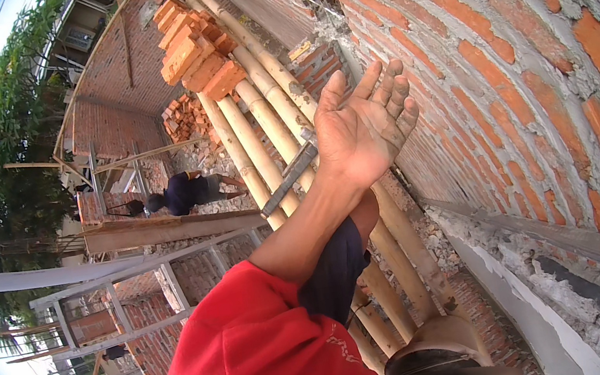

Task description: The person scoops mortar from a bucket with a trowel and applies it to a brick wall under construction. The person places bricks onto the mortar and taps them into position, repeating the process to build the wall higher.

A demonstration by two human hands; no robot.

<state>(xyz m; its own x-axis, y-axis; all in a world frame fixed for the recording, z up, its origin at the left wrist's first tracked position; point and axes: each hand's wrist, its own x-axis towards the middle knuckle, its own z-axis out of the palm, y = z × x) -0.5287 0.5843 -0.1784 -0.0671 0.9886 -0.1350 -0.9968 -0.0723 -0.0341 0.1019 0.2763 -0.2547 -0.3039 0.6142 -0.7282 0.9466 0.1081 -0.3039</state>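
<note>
- The person's left hand (362, 134) is above the poles (250, 144), palm turned up; its grip is wide and holds nothing.
- The step looks like a pause between handlings; the next move would call for closing the fingers on something.
- The bricks (196, 51) are stacked at the far end of the poles; the dark bar (289, 180) seems to lie across them, near the wrist.
- The tub (442, 331), near the lower end, is dark inside; its content is unclear.
- The right hand's grip cannot be told.
</note>
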